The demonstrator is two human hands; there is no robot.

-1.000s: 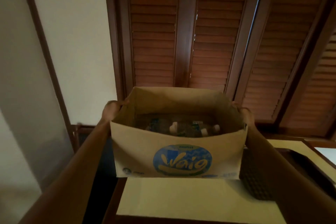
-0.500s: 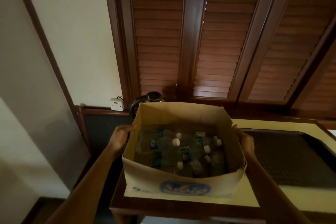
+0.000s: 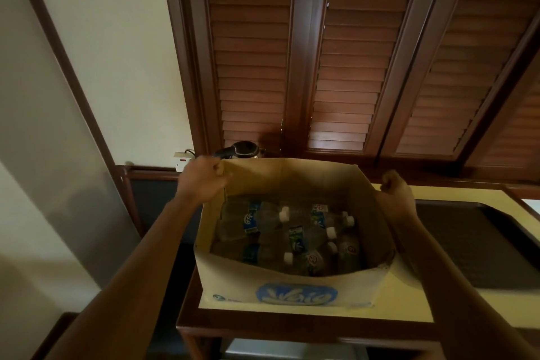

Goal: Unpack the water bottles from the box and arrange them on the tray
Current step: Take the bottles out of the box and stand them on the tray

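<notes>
Two hands on the carton. Left hand (image 3: 204, 175) pinches the top edge at the far left corner, fingers curled over the cardboard. Right hand (image 3: 394, 185) sits against the right wall near its far corner, fingers curled; whether it clamps the rim or merely rests there I cannot tell.

Box (image 3: 280, 286): open-topped, blue logo on the near face. A second ago it was up in the air in front of the shutters; now it sits flat on the left end of the desk (image 3: 403, 304), and the grip has shifted from the sides up to the top edge. Carrying looks done; likely the person is spreading or steadying the walls before reaching in.

Water bottles (image 3: 292, 238): all inside the box, lying on their sides in a loose pile, white caps mostly pointing right. Exact count unclear in the dim light.

Tray (image 3: 479, 245): dark, just right of the box on the same desk, nothing visible on it. No bottle moved yet, so unpacking has not started.

Kettle (image 3: 242, 150) and wall socket (image 3: 182, 162) behind the box; louvred shutters (image 3: 336, 52) above.
</notes>
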